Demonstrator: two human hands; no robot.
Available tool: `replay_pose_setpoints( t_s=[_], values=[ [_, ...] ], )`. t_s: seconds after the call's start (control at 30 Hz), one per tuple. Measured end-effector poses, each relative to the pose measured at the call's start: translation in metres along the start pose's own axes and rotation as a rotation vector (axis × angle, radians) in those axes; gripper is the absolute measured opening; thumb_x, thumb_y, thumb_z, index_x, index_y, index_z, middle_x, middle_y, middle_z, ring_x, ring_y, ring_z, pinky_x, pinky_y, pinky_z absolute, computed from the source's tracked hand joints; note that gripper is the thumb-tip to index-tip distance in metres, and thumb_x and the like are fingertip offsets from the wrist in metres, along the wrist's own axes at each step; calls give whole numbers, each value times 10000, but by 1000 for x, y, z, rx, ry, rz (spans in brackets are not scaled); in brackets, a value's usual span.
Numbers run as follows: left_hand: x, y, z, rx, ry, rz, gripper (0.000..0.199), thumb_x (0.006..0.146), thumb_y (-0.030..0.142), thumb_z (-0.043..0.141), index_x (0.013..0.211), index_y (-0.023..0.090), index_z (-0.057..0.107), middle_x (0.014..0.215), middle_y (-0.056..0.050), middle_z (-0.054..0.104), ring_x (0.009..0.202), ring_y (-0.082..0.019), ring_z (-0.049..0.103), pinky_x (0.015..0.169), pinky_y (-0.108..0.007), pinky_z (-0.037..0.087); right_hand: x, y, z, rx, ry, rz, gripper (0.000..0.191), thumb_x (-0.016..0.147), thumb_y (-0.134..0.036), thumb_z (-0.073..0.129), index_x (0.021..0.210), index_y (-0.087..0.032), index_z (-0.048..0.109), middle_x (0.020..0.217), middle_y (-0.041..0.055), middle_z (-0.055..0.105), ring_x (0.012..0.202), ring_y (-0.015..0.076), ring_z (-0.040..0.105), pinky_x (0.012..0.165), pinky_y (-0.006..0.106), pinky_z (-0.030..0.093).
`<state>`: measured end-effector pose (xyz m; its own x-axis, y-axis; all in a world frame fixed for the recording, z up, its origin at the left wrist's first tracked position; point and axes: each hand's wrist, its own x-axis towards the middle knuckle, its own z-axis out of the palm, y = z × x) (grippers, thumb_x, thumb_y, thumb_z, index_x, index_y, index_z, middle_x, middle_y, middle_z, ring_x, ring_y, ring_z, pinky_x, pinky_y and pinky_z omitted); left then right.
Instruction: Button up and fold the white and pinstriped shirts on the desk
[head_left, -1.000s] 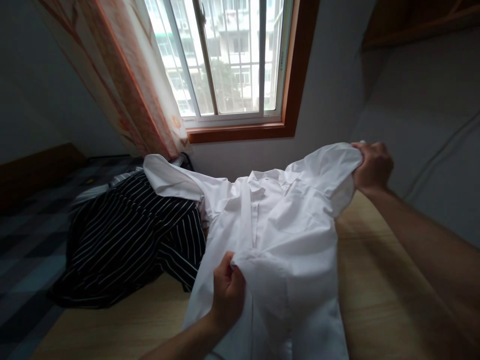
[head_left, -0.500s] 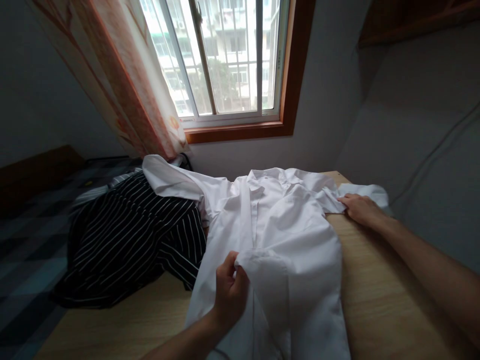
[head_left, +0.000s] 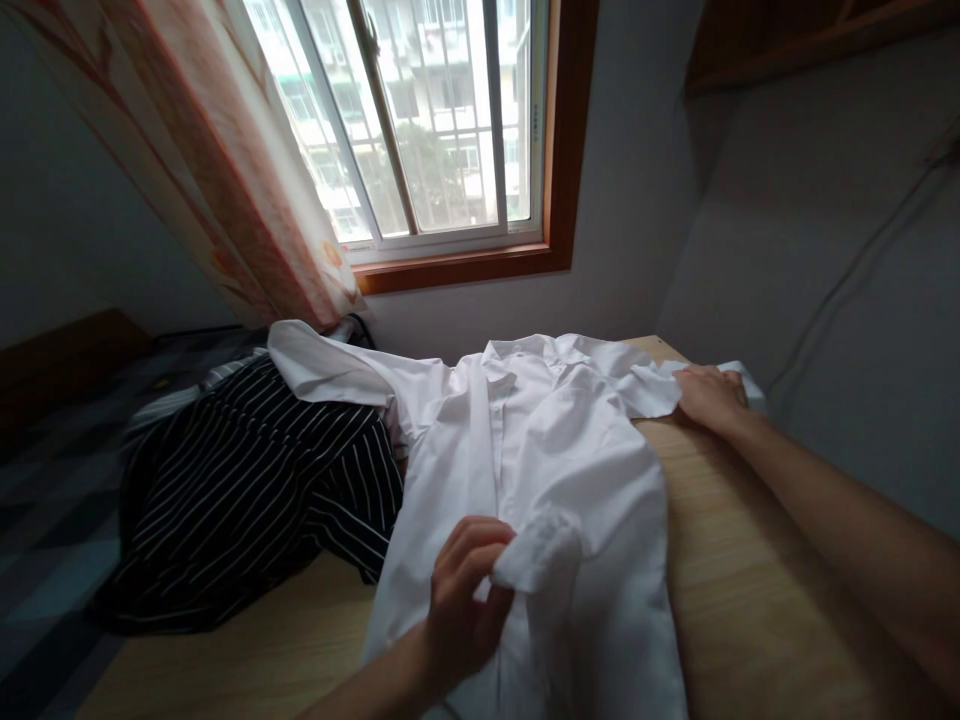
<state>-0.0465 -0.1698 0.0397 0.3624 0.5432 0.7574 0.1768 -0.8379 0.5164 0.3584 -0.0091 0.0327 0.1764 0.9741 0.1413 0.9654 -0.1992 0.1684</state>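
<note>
A white shirt [head_left: 555,450] lies spread on a light wooden table [head_left: 727,560], collar towards the window. Its left-side sleeve rests over a black striped garment [head_left: 255,480]. My left hand [head_left: 469,590] pinches a lifted flap of white cloth above the lower front of the shirt. Over the sleeve on the right, near the table's far right edge, lies my right hand [head_left: 709,395], palm down with its fingers spread on the cloth; part of the sleeve is hidden under it.
At the left is a bed with a dark checked cover [head_left: 45,500]. Behind the table are a window [head_left: 442,130] and a patterned curtain [head_left: 202,150]. A wooden shelf [head_left: 810,50] hangs at the upper right, with a cable [head_left: 847,270] on the wall below.
My right hand has gone from pinching the sleeve to lying flat on it. The flap in my left hand is bunched and folded over more. The view has shifted slightly to the right.
</note>
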Motion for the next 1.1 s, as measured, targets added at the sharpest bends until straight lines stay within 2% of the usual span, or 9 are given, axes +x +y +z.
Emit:
replay_pose_setpoints(
  t_s=[0.13, 0.23, 0.33, 0.43, 0.53, 0.63, 0.87, 1.0, 1.1],
  values=[
    [7, 19, 5, -27, -438, 255, 137, 957, 217, 470, 1032, 176, 577, 966, -91, 705, 949, -208, 642, 839, -331, 485, -4, -2, -1, -44, -2, 23, 441, 913, -109, 282, 1220, -126, 599, 1264, 200, 584, 1124, 338, 525, 899, 527, 369],
    [-1, 21, 20, -94, -725, 249, 165, 993, 261, 434, 1030, 214, 588, 1044, -58, 720, 1031, -176, 641, 934, -297, 465, -10, -19, -13, 2, 130, -85, 451, 926, -108, 266, 1237, -140, 593, 1314, 180, 566, 1160, 324, 512, 951, 525, 355],
    [-11, 15, 36, -176, -872, 175, 265, 1015, 337, 349, 1040, 250, 598, 1095, -53, 716, 1083, -172, 633, 979, -287, 448, -25, -52, -27, 182, 196, -249, 422, 937, -198, 343, 1298, -155, 557, 1390, 157, 521, 1235, 297, 483, 1007, 451, 360],
    [-13, 8, 45, -277, -861, 122, 302, 1008, 403, 345, 1088, 269, 604, 1074, -59, 727, 1053, -182, 655, 971, -286, 450, -52, -95, -31, 379, 142, -441, 484, 960, -398, 385, 1361, -157, 510, 1443, 159, 471, 1331, 296, 408, 1067, 450, 336],
    [-8, 11, 47, -333, -735, 97, 287, 1001, 346, 387, 1186, 287, 599, 1041, -59, 740, 996, -192, 683, 950, -301, 462, -83, -131, -21, 453, 12, -609, 624, 923, -553, 446, 1415, -170, 461, 1491, 173, 406, 1381, 335, 345, 1105, 518, 276],
    [-5, 21, 43, -359, -446, 25, 312, 982, 229, 416, 1214, 273, 620, 1023, -85, 745, 952, -215, 703, 891, -324, 500, -100, -146, -10, 512, -43, -709, 695, 877, -594, 514, 1437, -189, 437, 1520, 171, 361, 1401, 356, 306, 1127, 558, 220],
    [1, 16, 16, -219, 178, -623, 162, 896, 280, 555, 908, 199, 695, 775, -72, 729, 670, -195, 674, 608, -264, 515, -127, -104, -15, 1160, 122, -598, 606, 936, -634, 322, 1287, -206, 567, 1298, 141, 583, 1239, 288, 519, 1031, 456, 424],
    [23, -19, 3, -438, 535, -940, 221, 779, 318, 662, 927, 189, 560, 643, 15, 642, 529, -131, 581, 514, -213, 460, -180, -89, -12, 1023, 192, -551, 715, 834, -712, 471, 1385, -257, 471, 1352, 145, 536, 1244, 348, 507, 991, 501, 450],
    [37, -40, 2, -571, 669, -1009, 323, 725, 283, 689, 971, 213, 491, 650, 50, 629, 488, -104, 556, 521, -203, 450, -213, -94, -7, 764, 316, -484, 822, 787, -640, 614, 1472, -277, 344, 1374, 171, 520, 1223, 386, 516, 944, 551, 457]
  ],
)
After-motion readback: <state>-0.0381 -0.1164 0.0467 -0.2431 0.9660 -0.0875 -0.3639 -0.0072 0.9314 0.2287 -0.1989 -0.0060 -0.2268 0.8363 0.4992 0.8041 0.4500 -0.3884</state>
